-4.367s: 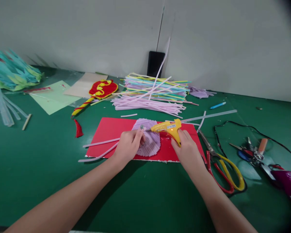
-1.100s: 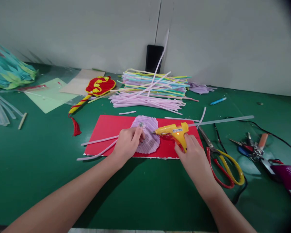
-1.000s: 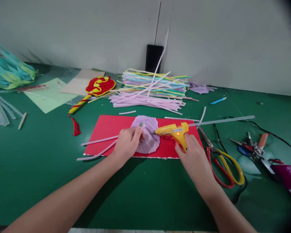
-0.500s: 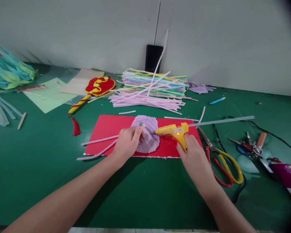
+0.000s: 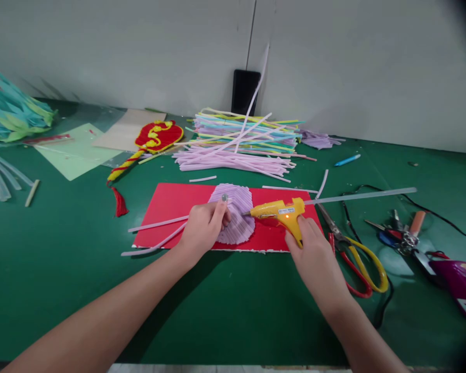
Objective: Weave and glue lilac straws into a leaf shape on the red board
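A red board lies on the green table, with a round lilac ribbed piece on it. My left hand rests on the piece's left side, fingers curled, a pale lilac strip running out from under it. My right hand grips the handle of a yellow glue gun. Its lamp glows orange and its nozzle touches the right edge of the lilac piece. A long clear glue stick sticks out of the gun's back.
A heap of pastel strips lies behind the board. Scissors with red and yellow handles, other small tools, a purple device and a black cable sit to the right. A red and yellow ornament lies at the left.
The glue gun and my right hand have drifted a little to the right since the earliest frame; the nozzle now sits at the piece's right edge. My left hand stays put.
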Action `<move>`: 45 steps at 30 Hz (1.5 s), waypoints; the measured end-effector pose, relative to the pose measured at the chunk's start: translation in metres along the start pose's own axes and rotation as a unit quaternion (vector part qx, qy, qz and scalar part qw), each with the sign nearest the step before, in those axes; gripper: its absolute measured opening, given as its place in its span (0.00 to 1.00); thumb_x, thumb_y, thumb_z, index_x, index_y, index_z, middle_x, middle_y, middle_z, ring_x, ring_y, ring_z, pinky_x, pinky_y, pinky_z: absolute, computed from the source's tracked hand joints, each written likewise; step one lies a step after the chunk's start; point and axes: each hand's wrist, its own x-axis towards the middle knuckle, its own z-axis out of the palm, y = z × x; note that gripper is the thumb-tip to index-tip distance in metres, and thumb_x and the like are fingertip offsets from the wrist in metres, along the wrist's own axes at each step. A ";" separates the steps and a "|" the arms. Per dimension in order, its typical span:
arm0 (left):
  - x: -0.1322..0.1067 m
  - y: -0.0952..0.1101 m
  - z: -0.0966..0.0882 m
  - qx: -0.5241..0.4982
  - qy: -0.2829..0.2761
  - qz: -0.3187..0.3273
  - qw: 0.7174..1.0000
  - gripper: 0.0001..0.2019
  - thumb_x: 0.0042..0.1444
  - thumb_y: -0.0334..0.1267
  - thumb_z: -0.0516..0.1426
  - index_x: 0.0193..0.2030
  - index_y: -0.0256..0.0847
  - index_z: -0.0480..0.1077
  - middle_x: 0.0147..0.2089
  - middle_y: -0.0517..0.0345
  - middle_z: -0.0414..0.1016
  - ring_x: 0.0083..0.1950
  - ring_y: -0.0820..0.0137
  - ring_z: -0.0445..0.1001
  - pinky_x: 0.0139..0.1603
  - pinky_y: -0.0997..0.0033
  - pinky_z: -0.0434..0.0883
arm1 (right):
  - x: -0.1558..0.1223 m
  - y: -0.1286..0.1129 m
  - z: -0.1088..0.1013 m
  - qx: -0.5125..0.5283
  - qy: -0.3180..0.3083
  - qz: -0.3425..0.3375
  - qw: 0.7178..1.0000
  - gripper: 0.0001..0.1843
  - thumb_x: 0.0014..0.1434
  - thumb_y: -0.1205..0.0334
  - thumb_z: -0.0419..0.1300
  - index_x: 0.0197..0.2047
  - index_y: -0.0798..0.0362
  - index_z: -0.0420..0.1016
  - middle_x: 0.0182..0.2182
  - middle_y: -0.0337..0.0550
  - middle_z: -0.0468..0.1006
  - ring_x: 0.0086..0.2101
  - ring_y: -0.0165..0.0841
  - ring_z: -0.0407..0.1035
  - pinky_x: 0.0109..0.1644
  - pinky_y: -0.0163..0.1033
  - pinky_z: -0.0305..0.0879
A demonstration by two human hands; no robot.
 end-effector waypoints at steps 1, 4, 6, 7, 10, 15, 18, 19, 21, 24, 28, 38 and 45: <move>0.000 0.000 0.000 -0.001 0.002 -0.001 1.000 0.24 0.64 0.48 0.45 0.21 0.39 0.68 0.20 0.59 0.71 0.22 0.73 0.70 0.26 0.76 0.65 | -0.001 0.000 -0.001 0.000 0.000 -0.001 1.000 0.24 0.67 0.55 0.42 0.57 0.62 0.64 0.46 0.61 0.72 0.43 0.47 0.72 0.41 0.50 0.72; 0.000 0.000 0.000 -0.001 0.004 0.003 1.000 0.24 0.64 0.48 0.45 0.21 0.39 0.68 0.20 0.59 0.71 0.22 0.74 0.70 0.25 0.76 0.65 | -0.002 0.000 -0.003 0.005 0.006 -0.011 1.000 0.24 0.67 0.55 0.41 0.56 0.62 0.64 0.46 0.61 0.73 0.45 0.47 0.71 0.43 0.51 0.72; 0.000 0.000 0.000 0.001 0.002 0.006 1.000 0.24 0.64 0.47 0.45 0.21 0.39 0.67 0.20 0.59 0.71 0.22 0.74 0.70 0.25 0.77 0.65 | -0.003 0.001 -0.004 0.007 0.009 -0.019 1.000 0.24 0.67 0.55 0.41 0.56 0.63 0.64 0.46 0.62 0.73 0.47 0.48 0.70 0.43 0.51 0.72; 0.000 0.000 0.000 0.001 0.001 0.007 1.000 0.24 0.64 0.47 0.45 0.21 0.39 0.67 0.20 0.59 0.71 0.22 0.74 0.70 0.25 0.77 0.65 | -0.004 0.001 -0.004 0.007 0.010 -0.020 1.000 0.24 0.67 0.55 0.41 0.56 0.63 0.64 0.46 0.62 0.72 0.47 0.48 0.70 0.44 0.51 0.72; 0.000 -0.001 0.000 0.000 0.002 0.006 1.000 0.23 0.64 0.47 0.45 0.22 0.39 0.67 0.20 0.59 0.71 0.22 0.74 0.70 0.25 0.77 0.65 | -0.006 0.002 -0.005 0.002 0.010 -0.012 1.000 0.24 0.67 0.55 0.41 0.57 0.62 0.63 0.47 0.62 0.72 0.48 0.49 0.70 0.44 0.52 0.72; 0.000 -0.001 0.000 0.002 0.002 0.006 1.000 0.23 0.64 0.46 0.45 0.22 0.39 0.67 0.20 0.59 0.71 0.21 0.74 0.69 0.24 0.77 0.65 | -0.009 0.008 -0.005 -0.001 0.015 -0.019 1.000 0.25 0.66 0.53 0.41 0.57 0.60 0.64 0.46 0.61 0.72 0.48 0.49 0.69 0.44 0.54 0.72; 0.000 -0.002 0.001 0.005 0.003 0.008 1.000 0.23 0.64 0.46 0.45 0.22 0.39 0.68 0.20 0.60 0.70 0.21 0.75 0.69 0.24 0.77 0.65 | -0.011 0.012 -0.004 -0.005 0.015 -0.030 0.999 0.24 0.66 0.52 0.41 0.56 0.58 0.64 0.47 0.61 0.73 0.49 0.49 0.69 0.46 0.55 0.71; 0.000 -0.002 0.001 0.004 0.003 0.008 1.000 0.23 0.64 0.46 0.45 0.22 0.39 0.68 0.20 0.60 0.70 0.21 0.75 0.69 0.24 0.77 0.65 | -0.012 0.012 -0.004 -0.009 0.014 -0.027 0.999 0.24 0.67 0.52 0.41 0.56 0.58 0.64 0.47 0.61 0.72 0.49 0.49 0.69 0.47 0.54 0.70; 0.000 -0.002 0.001 -0.001 0.001 0.009 1.000 0.23 0.64 0.46 0.45 0.22 0.38 0.68 0.20 0.60 0.70 0.21 0.75 0.69 0.24 0.78 0.65 | -0.013 0.011 -0.005 -0.016 0.012 -0.019 1.000 0.25 0.67 0.53 0.40 0.57 0.60 0.63 0.48 0.62 0.72 0.50 0.49 0.68 0.48 0.55 0.69; 0.000 -0.002 0.000 -0.004 0.001 0.008 1.000 0.24 0.64 0.47 0.45 0.22 0.38 0.68 0.20 0.60 0.70 0.21 0.75 0.69 0.24 0.77 0.65 | -0.015 0.011 -0.006 -0.014 0.008 -0.012 1.000 0.26 0.67 0.52 0.39 0.56 0.61 0.63 0.48 0.63 0.72 0.50 0.50 0.67 0.48 0.56 0.69; 0.000 -0.002 0.001 -0.002 0.002 0.011 1.000 0.24 0.64 0.47 0.45 0.22 0.38 0.68 0.20 0.60 0.70 0.21 0.75 0.69 0.25 0.77 0.65 | -0.017 0.015 -0.005 0.008 0.005 -0.004 1.000 0.25 0.67 0.49 0.40 0.56 0.57 0.64 0.47 0.61 0.72 0.50 0.49 0.67 0.48 0.56 0.69; 0.000 -0.002 0.000 0.010 0.006 0.014 1.000 0.23 0.64 0.46 0.45 0.22 0.39 0.68 0.20 0.60 0.70 0.21 0.75 0.70 0.25 0.77 0.64 | -0.020 0.014 -0.008 0.005 0.002 0.022 1.000 0.32 0.66 0.44 0.36 0.52 0.60 0.67 0.46 0.62 0.73 0.48 0.49 0.69 0.42 0.50 0.71; 0.000 -0.003 0.000 0.013 0.004 0.017 1.000 0.24 0.64 0.47 0.44 0.22 0.39 0.68 0.20 0.60 0.71 0.21 0.74 0.69 0.25 0.76 0.64 | -0.022 0.017 -0.010 -0.006 0.013 0.013 1.000 0.30 0.66 0.46 0.37 0.50 0.63 0.67 0.42 0.62 0.73 0.42 0.47 0.70 0.36 0.46 0.69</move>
